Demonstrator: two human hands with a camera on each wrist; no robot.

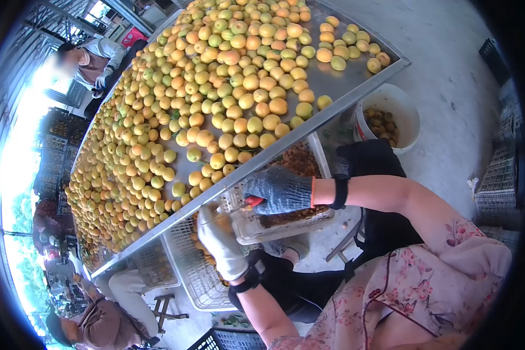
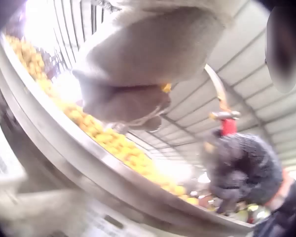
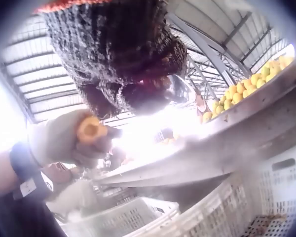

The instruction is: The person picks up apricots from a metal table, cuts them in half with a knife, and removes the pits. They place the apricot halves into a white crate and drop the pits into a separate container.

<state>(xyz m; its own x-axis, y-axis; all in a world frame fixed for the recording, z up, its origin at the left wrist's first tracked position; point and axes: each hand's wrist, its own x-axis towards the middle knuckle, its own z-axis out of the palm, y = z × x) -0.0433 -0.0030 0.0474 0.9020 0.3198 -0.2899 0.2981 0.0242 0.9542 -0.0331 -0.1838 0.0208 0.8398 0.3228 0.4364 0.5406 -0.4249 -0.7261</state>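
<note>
Apricot [image 3: 90,129]: a halved fruit, pit cavity exposed, is held in the fingers of the left hand [image 1: 220,239], which wears a white glove, at lower centre of the head view, just below the table edge. The grip of the left hand is clamped on the fruit. The right hand [image 1: 280,189], in a grey knit glove, is closed round a red-handled knife [image 2: 227,118]; the curved blade points upward in the left wrist view. Both hands work over white plastic crates [image 1: 192,268] set under the steel table [image 1: 356,76].

Progress, as a judgement: the fruit in hand appears already cut open. A clear tray [image 1: 324,216] at centre holds brown material, probably removed pits. The table remains heaped with whole apricots [image 1: 216,87] across the upper left and centre, so most of the work is left. A white bucket [image 1: 411,111] with a few fruits stands at upper right.
</note>
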